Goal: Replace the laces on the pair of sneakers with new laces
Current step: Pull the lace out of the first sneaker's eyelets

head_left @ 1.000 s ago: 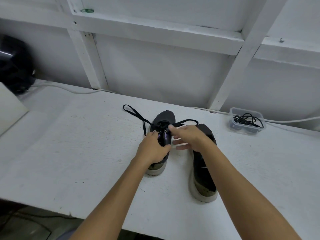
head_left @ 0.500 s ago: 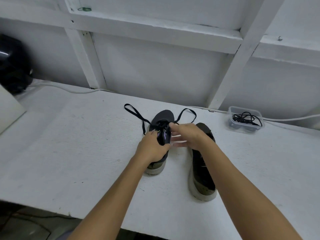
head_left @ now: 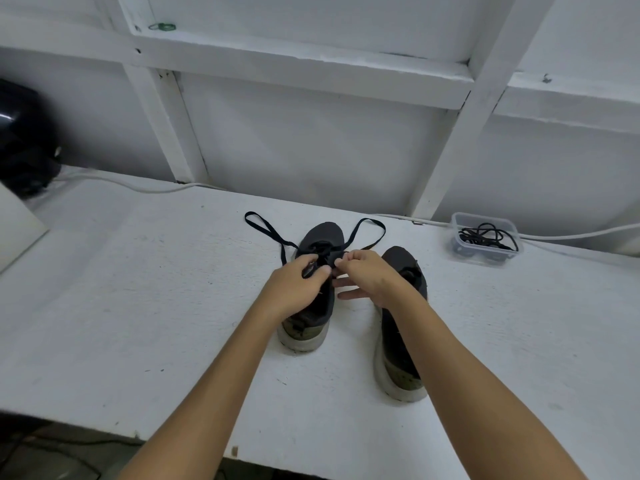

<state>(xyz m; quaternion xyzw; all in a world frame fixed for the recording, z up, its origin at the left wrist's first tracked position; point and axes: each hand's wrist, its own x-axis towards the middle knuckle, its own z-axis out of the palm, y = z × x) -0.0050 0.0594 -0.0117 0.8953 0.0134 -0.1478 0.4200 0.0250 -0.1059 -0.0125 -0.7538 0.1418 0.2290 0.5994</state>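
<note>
Two dark sneakers with pale soles stand side by side on the white table (head_left: 138,306), toes pointing away from me. Over the left sneaker (head_left: 313,317), my left hand (head_left: 294,285) and my right hand (head_left: 370,275) meet at its lacing. Both pinch its flat black lace (head_left: 372,233) between thumb and fingers. One lace end loops out to the left of the toe, the other to the right. My right forearm crosses the right sneaker (head_left: 398,358) and hides its middle.
A clear plastic tub (head_left: 485,237) holding black laces sits at the back right by the wall. A white cable (head_left: 121,183) runs along the wall's foot. A black rounded object (head_left: 20,140) and a pale board (head_left: 17,223) are at the far left. The table's front edge lies near me.
My hands have drawn closer together over the left sneaker's lacing. The right lace loop has lifted and spread wider past the toe. The sneakers have stayed in place.
</note>
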